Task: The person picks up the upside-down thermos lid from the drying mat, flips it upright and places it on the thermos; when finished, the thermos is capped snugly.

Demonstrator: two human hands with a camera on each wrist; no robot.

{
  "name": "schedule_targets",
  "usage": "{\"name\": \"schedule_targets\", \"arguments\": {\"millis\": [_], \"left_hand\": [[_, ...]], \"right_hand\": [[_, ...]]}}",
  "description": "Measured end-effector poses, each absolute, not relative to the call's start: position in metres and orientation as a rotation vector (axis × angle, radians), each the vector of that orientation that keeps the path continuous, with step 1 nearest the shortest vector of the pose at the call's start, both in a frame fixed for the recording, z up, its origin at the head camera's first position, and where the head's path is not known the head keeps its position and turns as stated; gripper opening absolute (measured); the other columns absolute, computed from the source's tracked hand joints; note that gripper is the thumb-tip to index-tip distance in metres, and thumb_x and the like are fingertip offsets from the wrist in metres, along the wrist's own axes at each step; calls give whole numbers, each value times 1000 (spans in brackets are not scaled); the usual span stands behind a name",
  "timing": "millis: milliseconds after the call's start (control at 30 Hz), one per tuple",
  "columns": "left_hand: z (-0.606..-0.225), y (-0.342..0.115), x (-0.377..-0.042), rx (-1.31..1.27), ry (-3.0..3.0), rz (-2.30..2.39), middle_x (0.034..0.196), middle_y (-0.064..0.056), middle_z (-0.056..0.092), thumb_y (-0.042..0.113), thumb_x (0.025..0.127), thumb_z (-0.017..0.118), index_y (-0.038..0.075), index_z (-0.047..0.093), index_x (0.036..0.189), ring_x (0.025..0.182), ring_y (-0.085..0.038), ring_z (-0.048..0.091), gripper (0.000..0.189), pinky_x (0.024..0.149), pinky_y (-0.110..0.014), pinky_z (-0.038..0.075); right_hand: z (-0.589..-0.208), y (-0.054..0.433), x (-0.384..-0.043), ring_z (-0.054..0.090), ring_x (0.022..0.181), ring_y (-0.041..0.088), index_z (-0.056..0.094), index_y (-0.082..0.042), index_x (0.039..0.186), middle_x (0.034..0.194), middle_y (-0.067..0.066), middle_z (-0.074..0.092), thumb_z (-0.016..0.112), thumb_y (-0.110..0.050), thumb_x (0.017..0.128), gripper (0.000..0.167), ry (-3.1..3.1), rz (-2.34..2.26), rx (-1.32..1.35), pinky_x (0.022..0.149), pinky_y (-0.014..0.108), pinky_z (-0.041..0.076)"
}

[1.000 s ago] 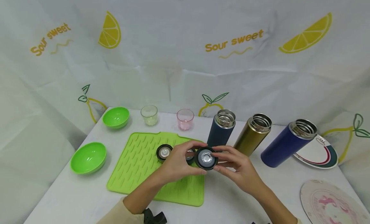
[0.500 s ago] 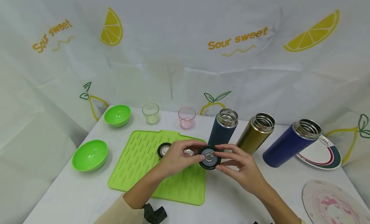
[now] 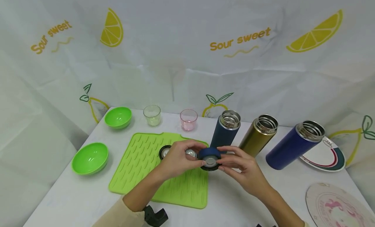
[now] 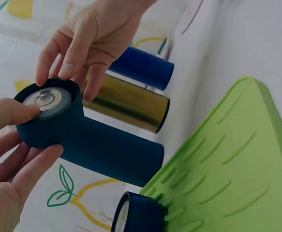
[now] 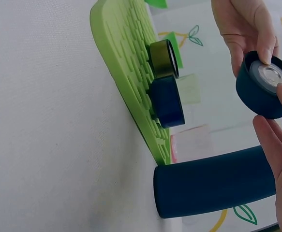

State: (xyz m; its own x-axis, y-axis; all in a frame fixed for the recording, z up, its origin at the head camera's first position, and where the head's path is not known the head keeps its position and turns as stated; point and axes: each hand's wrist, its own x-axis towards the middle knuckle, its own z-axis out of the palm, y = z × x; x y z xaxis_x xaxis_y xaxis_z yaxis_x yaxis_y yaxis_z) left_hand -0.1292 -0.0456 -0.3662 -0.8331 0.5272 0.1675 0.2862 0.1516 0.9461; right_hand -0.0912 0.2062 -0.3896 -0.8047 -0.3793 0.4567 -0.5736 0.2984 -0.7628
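Observation:
A dark teal bottle lid (image 3: 209,152) is held between my two hands above the right edge of a green ridged mat (image 3: 137,162). My left hand (image 3: 177,158) pinches it from the left, thumb on the inner side. From the right, my right hand (image 3: 244,168) grips its rim with thumb and fingertips. The lid's grey and silver inside (image 5: 271,75) shows in the right wrist view. A gold lid (image 5: 161,59) and a blue lid (image 5: 166,101) lie on the mat. Just behind the hands stands an uncapped teal bottle (image 3: 225,134).
An uncapped gold bottle (image 3: 257,139) and blue bottle (image 3: 287,150) stand to the right. Behind the blue one lies a rimmed plate (image 3: 331,158), with a pink-patterned round plate (image 3: 337,204) nearer. Green bowls (image 3: 89,158) and two glasses, one pink (image 3: 188,121), are left and back.
The teal lid has been tilted between the hands: its underside faced up towards the head camera before, and now its blue outer side shows too. Both hands stay nearly in place.

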Motion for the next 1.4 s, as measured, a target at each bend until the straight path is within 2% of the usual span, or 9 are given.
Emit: {"name": "schedule_targets", "arguments": {"millis": [233,300,500,767,867,967,1133,1267,1400], "left_hand": [[-366,-45,-126,897,2274,1766,113,-15,71,-5,81,78,0,73,112,103,-21,72,33,81,-22,62],[-366,-45,-125,930,2309,1761,111,-14,71,-5,80,78,1,73,110,102,-22,73,31,81,-22,62],[-367,-46,-124,1028,2382,1735,105,-12,72,-6,79,79,2,74,106,98,-20,73,29,82,-20,61],[-366,-43,-124,1153,2475,1737,103,-7,72,-7,79,78,6,75,105,98,-16,73,28,86,-19,60],[-365,-41,-124,1176,2476,1745,102,-7,71,-7,80,78,5,76,105,99,-17,73,27,88,-19,60],[-365,-40,-124,1190,2451,1750,104,-7,70,-5,81,80,4,76,106,102,-18,72,26,91,-21,59],[-363,-41,-124,1139,2391,1742,119,-9,67,7,80,86,6,75,111,114,-23,69,33,97,-28,59],[-362,-42,-123,962,2314,1762,130,-7,65,16,81,87,9,75,114,120,-23,64,37,94,-30,60],[-362,-42,-125,810,2173,1806,127,-7,69,16,82,86,11,73,118,114,-20,64,39,87,-27,62]], "right_hand": [[-390,208,-92,67,115,-2,70,-13,94,126,11,67,73,15,82,31,-2350,1549,885,81,24,62],[-390,208,-92,68,114,-1,67,-11,98,125,8,69,73,15,83,31,-2346,1596,876,81,25,63],[-389,206,-92,70,113,1,65,-2,124,125,-9,68,73,12,84,43,-2358,1660,851,84,27,62],[-389,208,-94,73,103,3,64,2,131,126,19,67,71,11,87,45,-2350,1685,856,83,25,62],[-388,207,-93,74,103,4,63,3,132,131,11,67,71,10,87,46,-2364,1724,847,83,26,62],[-387,207,-93,71,108,2,63,5,131,134,-4,66,71,10,87,45,-2370,1724,841,83,26,62],[-385,207,-92,68,114,-1,65,6,127,135,-20,63,70,15,85,43,-2343,1684,846,84,24,62],[-386,207,-92,70,111,0,66,8,124,136,-16,63,69,18,83,42,-2286,1688,890,84,23,62],[-388,207,-92,70,110,0,68,8,120,135,-12,63,71,19,81,42,-2244,1643,914,84,21,61]]}}
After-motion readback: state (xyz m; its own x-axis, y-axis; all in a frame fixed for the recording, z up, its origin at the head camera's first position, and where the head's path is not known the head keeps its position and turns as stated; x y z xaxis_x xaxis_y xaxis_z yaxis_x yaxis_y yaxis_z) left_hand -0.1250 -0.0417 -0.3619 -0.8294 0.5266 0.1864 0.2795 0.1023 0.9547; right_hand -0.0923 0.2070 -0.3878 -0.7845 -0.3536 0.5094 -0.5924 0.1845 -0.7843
